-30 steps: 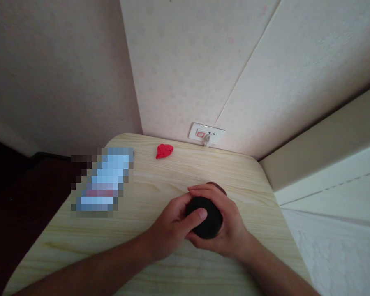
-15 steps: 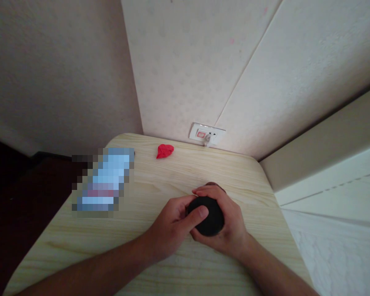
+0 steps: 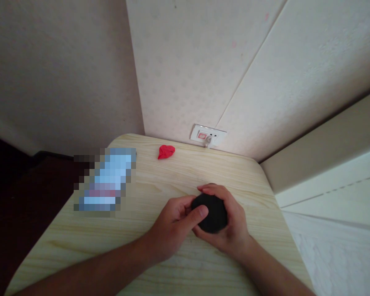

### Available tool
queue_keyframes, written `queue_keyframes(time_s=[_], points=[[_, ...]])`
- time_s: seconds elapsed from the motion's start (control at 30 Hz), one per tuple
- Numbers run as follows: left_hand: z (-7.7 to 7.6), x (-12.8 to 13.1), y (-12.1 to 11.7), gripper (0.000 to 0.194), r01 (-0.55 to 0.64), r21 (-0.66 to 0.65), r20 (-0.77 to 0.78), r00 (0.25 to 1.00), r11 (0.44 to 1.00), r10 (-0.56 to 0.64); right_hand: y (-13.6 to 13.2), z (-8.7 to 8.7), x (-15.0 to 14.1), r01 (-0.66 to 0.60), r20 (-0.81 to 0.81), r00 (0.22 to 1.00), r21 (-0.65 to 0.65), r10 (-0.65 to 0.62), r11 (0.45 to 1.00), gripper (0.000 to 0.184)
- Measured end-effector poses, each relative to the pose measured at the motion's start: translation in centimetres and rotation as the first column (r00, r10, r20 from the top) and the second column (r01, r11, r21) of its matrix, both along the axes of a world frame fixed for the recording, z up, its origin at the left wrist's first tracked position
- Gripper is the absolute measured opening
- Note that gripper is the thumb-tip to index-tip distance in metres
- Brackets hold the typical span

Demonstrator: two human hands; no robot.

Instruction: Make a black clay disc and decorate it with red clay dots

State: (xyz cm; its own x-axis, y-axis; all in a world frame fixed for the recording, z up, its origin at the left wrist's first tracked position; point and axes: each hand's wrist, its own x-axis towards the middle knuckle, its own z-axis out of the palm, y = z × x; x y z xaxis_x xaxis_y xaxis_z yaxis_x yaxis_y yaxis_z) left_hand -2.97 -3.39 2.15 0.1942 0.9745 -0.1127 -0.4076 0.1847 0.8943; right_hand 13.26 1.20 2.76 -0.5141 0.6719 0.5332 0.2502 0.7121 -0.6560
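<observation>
Both hands close around a round black object (image 3: 214, 220) with a flat, dull top, above the near middle of the table; its kind I cannot make out. My left hand (image 3: 175, 226) grips its left side, the thumb lying across the top and the fingers curled at the edge. From the right, my right hand (image 3: 234, 222) wraps round it, with fingertips over the far edge and the thumb low on the near side. The underside is hidden. A crumpled red piece (image 3: 166, 151), perhaps cloth or soft plastic, lies farther back.
Pale wood-grain table (image 3: 142, 172) with rounded corners stands against the wall. A blurred-out, phone-like bright screen (image 3: 109, 179) lies at the left edge. A wall socket (image 3: 208, 135) with a plug sits behind the table. White furniture (image 3: 329, 181) borders the right side.
The right fingers have shifted slightly over the far side of the black object, and a brownish edge once seen beyond them is now dark. The view has moved a little.
</observation>
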Motion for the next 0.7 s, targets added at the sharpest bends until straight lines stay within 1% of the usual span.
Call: queue_keyframes(time_s=[0.1, 0.17, 0.23, 0.3, 0.37, 0.47, 0.57, 0.63, 0.7], points=[[-0.1, -0.1, 0.1, 0.031, -0.022, 0.042, -0.003, 1.000, 0.999, 0.023, 0.2, 0.3, 0.2, -0.039, 0.040, 0.998, -0.057, 0.041, 0.998, 0.086], [-0.2, -0.2, 0.1, 0.029, -0.006, 0.092, -0.044, 0.999, 0.996, 0.010, 0.3, 0.5, 0.3, -0.067, 0.068, 0.995, -0.107, 0.074, 0.992, 0.089], [-0.5, -0.4, 0.1, 0.029, 0.016, 0.136, -0.095, 0.995, 0.991, -0.003, 0.3, 0.6, 0.2, -0.108, 0.085, 0.989, -0.129, 0.119, 0.986, 0.088], [-0.8, -0.4, 0.0, 0.030, 0.025, 0.168, -0.119, 0.993, 0.985, -0.004, 0.3, 0.6, 0.1, -0.156, 0.071, 0.984, -0.116, 0.165, 0.981, 0.085], [-1.0, -0.4, -0.1, 0.030, 0.025, 0.169, -0.124, 0.992, 0.985, -0.003, 0.4, 0.6, 0.0, -0.181, 0.041, 0.982, -0.096, 0.185, 0.979, 0.079], [-1.1, -0.3, 0.0, 0.030, 0.010, 0.125, -0.105, 0.995, 0.992, 0.004, 0.3, 0.7, -0.2, -0.179, 0.011, 0.984, -0.058, 0.180, 0.982, 0.070], [-0.9, -0.2, 0.0, 0.031, -0.002, 0.101, -0.064, 0.998, 0.995, 0.009, 0.3, 0.9, -0.3, -0.159, -0.003, 0.987, -0.057, 0.159, 0.986, 0.068], [-0.8, -0.2, 0.1, 0.032, -0.015, 0.101, -0.067, 0.998, 0.995, 0.022, 0.3, 0.9, -0.2, -0.151, -0.005, 0.988, -0.075, 0.151, 0.986, 0.070], [-0.8, -0.3, 0.1, 0.032, -0.028, 0.110, -0.105, 0.994, 0.994, 0.040, 0.4, 1.0, -0.2, -0.143, 0.010, 0.990, -0.097, 0.144, 0.985, 0.076]])
